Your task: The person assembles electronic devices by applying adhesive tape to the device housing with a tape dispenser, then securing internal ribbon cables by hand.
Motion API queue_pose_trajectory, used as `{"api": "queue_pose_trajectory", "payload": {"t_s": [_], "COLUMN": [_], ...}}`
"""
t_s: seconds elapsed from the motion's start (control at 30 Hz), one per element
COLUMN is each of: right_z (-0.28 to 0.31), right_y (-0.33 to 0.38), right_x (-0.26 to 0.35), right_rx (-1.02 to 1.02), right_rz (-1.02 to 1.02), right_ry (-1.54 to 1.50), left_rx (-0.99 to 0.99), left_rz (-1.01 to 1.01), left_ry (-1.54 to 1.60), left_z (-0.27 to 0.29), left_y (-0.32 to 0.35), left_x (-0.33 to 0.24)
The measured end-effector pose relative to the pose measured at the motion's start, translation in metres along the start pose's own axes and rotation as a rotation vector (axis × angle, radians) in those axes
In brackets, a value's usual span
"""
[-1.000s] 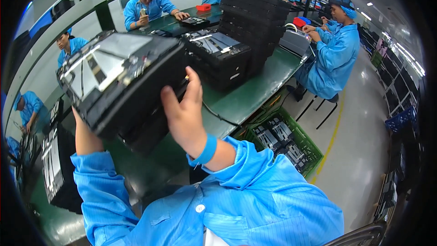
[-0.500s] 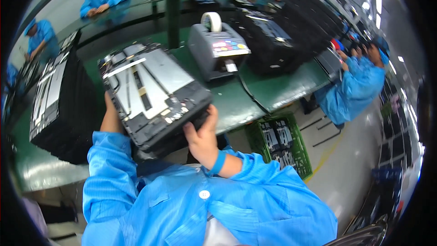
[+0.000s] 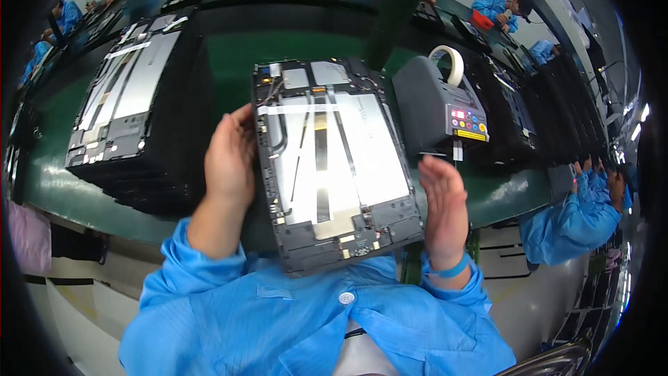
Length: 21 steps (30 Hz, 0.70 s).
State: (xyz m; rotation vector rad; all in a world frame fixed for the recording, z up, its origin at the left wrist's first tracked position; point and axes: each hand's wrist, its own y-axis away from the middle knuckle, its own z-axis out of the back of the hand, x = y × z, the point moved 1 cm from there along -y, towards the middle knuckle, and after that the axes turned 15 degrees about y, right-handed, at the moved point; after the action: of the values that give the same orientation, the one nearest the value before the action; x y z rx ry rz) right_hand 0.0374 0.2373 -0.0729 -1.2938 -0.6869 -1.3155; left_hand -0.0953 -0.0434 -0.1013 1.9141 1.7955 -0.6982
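A tablet-like device (image 3: 379, 146) with its back off lies level in front of me, its silvery battery, black ribbon cables and circuit parts showing. It looks like the top one of a short pile, whose lower part is mostly hidden. My left hand (image 3: 231, 160) is at its left edge with the fingers stretched out, their tips partly behind the side; whether they press on it I cannot tell. Beside the lower right edge, my right hand (image 3: 445, 205) is open with flat fingers, palm turned toward the device, a blue band at its wrist.
A tall pile of similar devices (image 3: 136, 83) stands at the left. A grey tape dispenser (image 3: 435, 101) with a white roll is just right of the device, with more dark piles (image 3: 557, 111) beyond. A post (image 3: 400, 10) rises from the green table (image 3: 229, 49). Co-workers in blue sit around.
The pile held tilted between both hands now lies level and squarely before me. My right hand has let go and moved off its edge. The view has turned left.
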Motion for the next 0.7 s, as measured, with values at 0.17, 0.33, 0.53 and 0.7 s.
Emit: {"api": "queue_pose_trajectory", "payload": {"t_s": [0.17,0.33,0.53,0.7], "right_z": [-0.022,-0.025,-0.026,-0.022], "right_y": [-0.068,-0.069,-0.065,-0.072], "right_x": [-0.013,-0.005,0.000,-0.022], "right_rx": [0.313,0.422,0.482,0.445], "right_rz": [-0.045,-0.029,-0.034,-0.002], "right_ry": [-0.114,-0.354,-0.432,-0.345], "left_rx": [0.208,0.285,0.236,0.257], "left_rz": [-0.073,-0.044,-0.041,-0.005], "left_ry": [-0.124,-0.371,-0.494,-0.395], "left_z": [-0.048,-0.055,-0.057,-0.057], "left_y": [0.036,0.018,0.009,0.013], "left_x": [0.005,0.005,0.013,0.009]}}
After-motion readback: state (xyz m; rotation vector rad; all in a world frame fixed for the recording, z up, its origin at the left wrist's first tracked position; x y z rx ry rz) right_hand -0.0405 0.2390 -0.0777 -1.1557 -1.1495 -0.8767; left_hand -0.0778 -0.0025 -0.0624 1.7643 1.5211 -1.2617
